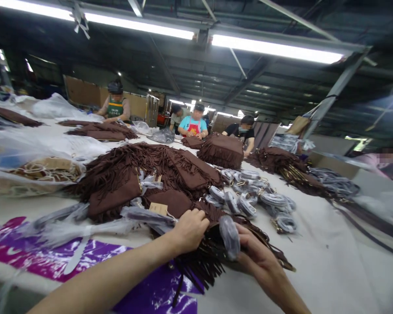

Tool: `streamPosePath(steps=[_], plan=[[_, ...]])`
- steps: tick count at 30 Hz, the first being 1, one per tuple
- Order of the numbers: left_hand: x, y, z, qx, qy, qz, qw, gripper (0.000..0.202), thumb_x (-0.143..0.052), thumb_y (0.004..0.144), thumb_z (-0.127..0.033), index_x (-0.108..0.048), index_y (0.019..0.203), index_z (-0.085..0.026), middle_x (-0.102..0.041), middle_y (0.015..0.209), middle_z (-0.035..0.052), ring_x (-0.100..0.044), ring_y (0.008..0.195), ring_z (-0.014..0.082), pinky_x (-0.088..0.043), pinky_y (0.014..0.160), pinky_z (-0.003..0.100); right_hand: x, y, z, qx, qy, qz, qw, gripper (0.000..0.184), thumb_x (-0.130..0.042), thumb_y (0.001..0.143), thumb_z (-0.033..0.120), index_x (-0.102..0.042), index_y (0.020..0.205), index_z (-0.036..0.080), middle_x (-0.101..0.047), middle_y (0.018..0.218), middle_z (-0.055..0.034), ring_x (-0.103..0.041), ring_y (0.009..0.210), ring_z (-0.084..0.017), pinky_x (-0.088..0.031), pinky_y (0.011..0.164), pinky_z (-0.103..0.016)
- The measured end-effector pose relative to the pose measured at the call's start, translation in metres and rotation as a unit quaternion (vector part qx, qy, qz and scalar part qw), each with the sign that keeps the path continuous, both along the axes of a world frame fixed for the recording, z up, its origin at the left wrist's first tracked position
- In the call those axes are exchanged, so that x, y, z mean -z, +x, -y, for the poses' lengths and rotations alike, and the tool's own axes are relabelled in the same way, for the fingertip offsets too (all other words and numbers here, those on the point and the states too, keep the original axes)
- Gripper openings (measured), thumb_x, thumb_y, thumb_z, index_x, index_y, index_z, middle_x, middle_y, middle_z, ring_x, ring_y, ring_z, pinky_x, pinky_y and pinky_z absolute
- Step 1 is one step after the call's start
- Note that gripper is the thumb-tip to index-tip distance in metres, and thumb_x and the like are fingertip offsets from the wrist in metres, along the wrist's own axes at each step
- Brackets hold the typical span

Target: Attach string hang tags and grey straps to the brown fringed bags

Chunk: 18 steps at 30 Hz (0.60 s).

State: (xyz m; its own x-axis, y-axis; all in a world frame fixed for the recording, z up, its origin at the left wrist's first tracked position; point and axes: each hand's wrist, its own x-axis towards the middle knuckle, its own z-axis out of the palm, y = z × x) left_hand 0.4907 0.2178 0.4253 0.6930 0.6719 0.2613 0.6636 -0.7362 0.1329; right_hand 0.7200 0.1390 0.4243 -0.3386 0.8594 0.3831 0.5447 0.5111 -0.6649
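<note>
One wrapped coil (229, 237) was held upright at the mouth of a brown fringed bag (211, 264), which lay on the near part of the table (327, 274), directly before the wearer. The right hand (253, 253) was clamped on the coil from its right side, fingers above and thumb below; this grip presumably kept the loops together. The left hand (190, 230) was at the bag's upper edge, its fingers curled together, apparently to steady the bag. Whether they pinched the fabric could not be told, the fingertips being turned away.

The bag's fringe hung down over a purple sheet (118, 261) at the table's near edge. A tan tag (158, 208) lay just beyond the left hand, next to loose clear wrap (147, 216).

More coils (247, 205) were grouped beyond the right hand, probably so that it could reach them readily. A heap of bags (190, 170) stood to their left, fringes overlapping; its nearness to the hands suggested a working stock. Further left, a clear sack (9, 185) contained pale cords (52, 170), likely bundled against tangling.

Across the table were three co-workers: one in a green apron (115, 109), one in a red apron (194, 127) and one in a dark top (232, 131).
</note>
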Motion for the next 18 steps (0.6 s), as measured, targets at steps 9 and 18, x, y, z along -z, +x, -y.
streamPosePath(steps=[9,18], plan=[[0.003,0.018,-0.007,-0.013,0.010,0.037,0.999,0.018,-0.039,0.094,-0.013,-0.056,0.091,-0.019,-0.063,0.098,0.0061,-0.059,0.093,0.0196,-0.049,0.079,0.029,0.019,-0.058,0.001,0.169,0.106,0.425,0.883,0.023,-0.047,0.084,0.002,-0.063,0.092,0.016,-0.066,0.112,-0.0149,-0.064,0.093,-0.031,-0.057,0.067,-0.040],[0.014,0.006,-0.013,-0.042,-0.069,0.122,0.989,0.017,-0.041,0.095,-0.016,-0.056,0.087,-0.019,-0.062,0.094,0.0026,-0.059,0.090,0.0173,-0.045,0.080,0.027,0.048,-0.057,0.001,0.126,0.130,0.323,0.929,0.046,-0.081,0.075,0.039,-0.062,0.107,0.014,-0.057,0.134,-0.0160,-0.051,0.121,-0.034,-0.047,0.099,-0.046]])
